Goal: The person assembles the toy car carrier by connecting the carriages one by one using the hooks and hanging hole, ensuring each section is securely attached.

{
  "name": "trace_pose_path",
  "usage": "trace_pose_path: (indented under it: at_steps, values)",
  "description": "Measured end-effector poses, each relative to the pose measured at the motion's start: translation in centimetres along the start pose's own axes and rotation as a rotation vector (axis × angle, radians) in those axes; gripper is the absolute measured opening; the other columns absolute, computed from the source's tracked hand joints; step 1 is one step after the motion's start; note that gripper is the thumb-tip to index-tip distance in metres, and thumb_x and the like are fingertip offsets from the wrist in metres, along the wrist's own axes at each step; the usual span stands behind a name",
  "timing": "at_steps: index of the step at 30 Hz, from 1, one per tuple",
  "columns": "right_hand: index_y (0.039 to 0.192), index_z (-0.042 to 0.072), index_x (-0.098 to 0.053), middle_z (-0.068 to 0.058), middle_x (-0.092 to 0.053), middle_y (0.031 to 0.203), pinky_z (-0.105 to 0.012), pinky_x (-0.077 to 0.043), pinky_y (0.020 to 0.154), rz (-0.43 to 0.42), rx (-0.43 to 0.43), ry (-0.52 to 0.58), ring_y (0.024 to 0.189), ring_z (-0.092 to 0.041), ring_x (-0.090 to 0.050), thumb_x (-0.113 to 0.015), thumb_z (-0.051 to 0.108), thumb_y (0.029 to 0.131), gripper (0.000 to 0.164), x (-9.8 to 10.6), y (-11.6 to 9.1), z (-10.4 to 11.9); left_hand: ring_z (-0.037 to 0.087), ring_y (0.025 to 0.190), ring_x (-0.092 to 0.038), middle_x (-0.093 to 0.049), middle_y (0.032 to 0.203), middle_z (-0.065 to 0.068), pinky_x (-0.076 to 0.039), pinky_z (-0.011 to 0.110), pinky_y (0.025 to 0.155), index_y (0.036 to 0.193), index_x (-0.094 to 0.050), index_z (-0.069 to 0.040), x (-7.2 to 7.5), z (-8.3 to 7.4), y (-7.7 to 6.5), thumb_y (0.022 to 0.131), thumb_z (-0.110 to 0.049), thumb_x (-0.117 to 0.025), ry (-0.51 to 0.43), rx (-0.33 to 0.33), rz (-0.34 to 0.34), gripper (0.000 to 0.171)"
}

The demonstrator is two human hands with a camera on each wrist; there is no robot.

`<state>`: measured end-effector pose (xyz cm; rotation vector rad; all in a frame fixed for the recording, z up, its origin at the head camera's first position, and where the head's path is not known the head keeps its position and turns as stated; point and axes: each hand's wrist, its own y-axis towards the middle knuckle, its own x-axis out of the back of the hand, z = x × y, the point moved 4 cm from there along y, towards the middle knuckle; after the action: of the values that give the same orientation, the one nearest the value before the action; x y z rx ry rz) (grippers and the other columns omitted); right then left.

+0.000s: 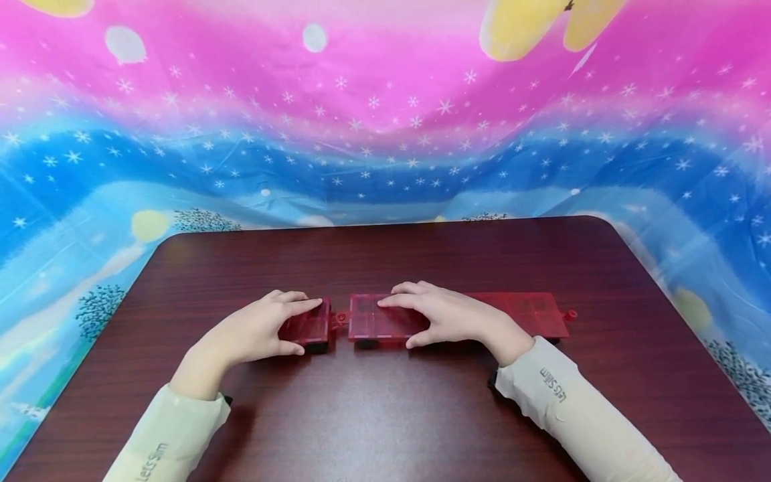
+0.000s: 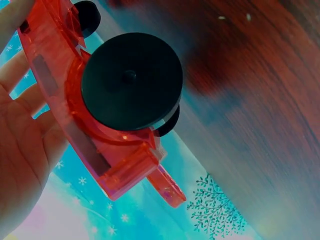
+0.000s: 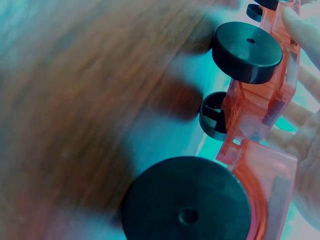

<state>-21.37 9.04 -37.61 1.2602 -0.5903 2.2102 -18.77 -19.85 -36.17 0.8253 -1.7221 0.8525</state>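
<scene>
On the dark wooden table, see-through red toy cars with black wheels stand in a row. My left hand grips the left car, thumb on its near side and fingers over its top. The right hand holds the middle car likewise, thumb along the near edge. Between these two cars sits a small red coupling; whether it is hooked I cannot tell. A right-hand car is partly hidden by the right hand and wrist. Close up, the left wrist view shows a black wheel.
The table has rounded far corners. A coupling ring sticks out at the row's right end. Behind and beside the table hangs a pink and blue cloth printed with snowflakes.
</scene>
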Motion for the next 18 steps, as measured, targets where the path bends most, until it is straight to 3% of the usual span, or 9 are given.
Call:
trace_pose_path:
  at_steps: [18]
  values:
    - [0.149,0.032,-0.045,-0.002,-0.041,0.153,-0.046,-0.047,0.106,0.027,-0.012,-0.020,0.135,-0.022,-0.043,-0.080,0.034,0.083,0.074,-0.04,0.13,-0.25,0.037,0.131,-0.050,-0.052,0.144,0.017,-0.052,0.052,0.098,0.146,-0.051,-0.019,-0.46,0.06,0.01,0.077,-0.035,-0.086,-0.010,0.008,0.000,0.079]
